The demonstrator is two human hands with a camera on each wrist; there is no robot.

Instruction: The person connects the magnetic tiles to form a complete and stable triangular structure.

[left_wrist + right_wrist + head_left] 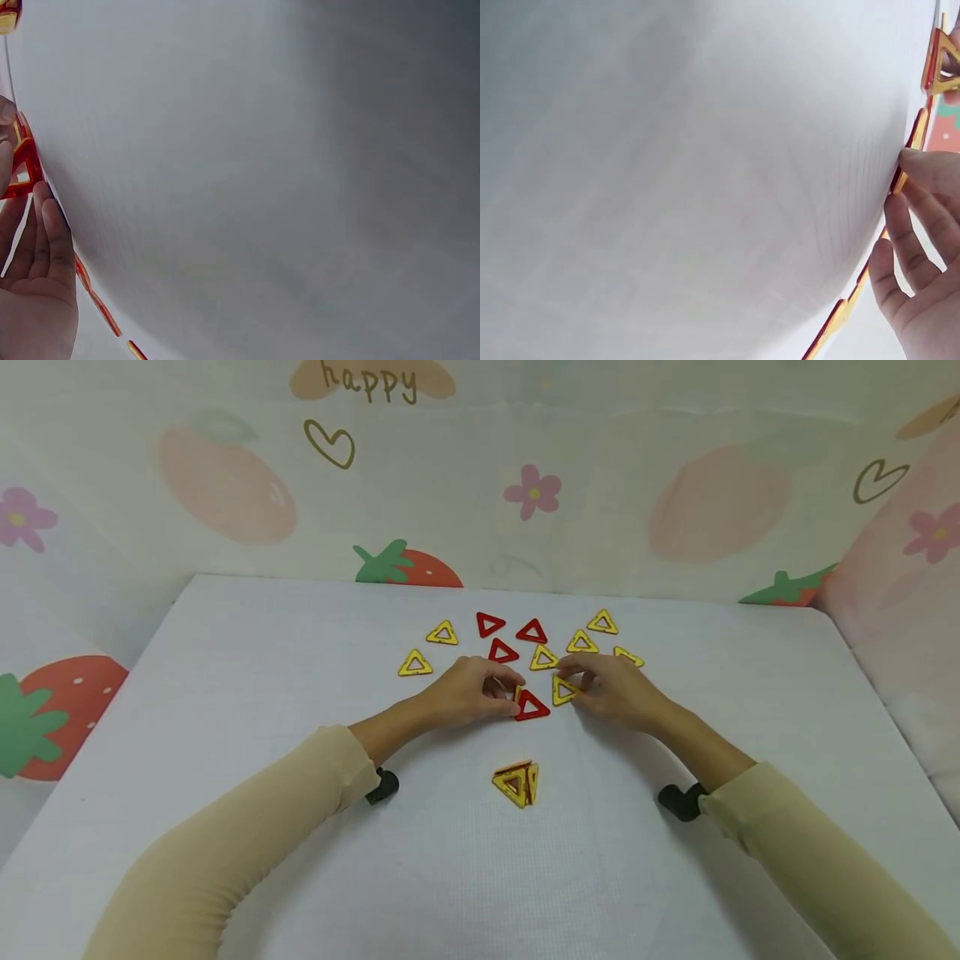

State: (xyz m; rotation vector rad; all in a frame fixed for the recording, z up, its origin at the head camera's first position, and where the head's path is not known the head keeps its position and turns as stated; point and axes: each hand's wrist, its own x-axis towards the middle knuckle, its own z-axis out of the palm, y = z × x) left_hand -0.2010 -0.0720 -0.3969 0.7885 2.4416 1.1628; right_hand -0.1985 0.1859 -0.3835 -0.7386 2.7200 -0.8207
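My left hand [474,693] pinches a red triangular magnetic tile [532,705] at its left edge, with a sliver of yellow tile showing upright at the fingertips. In the left wrist view, the red tile [31,166] stands tilted by the fingers. Just right of it, my right hand [611,689] pinches a yellow triangular tile [562,691] by its right side. The right wrist view has thumb and fingertips on the edge of this tile [901,176]. A small gap separates the two tiles.
Nearer the body sits a small structure of yellow tiles [515,783]. Beyond the hands lie several loose triangles, among them a red one [532,631], a yellow one [582,642] and another yellow one [416,663]. A printed cloth [585,535] hangs behind the white table [262,652].
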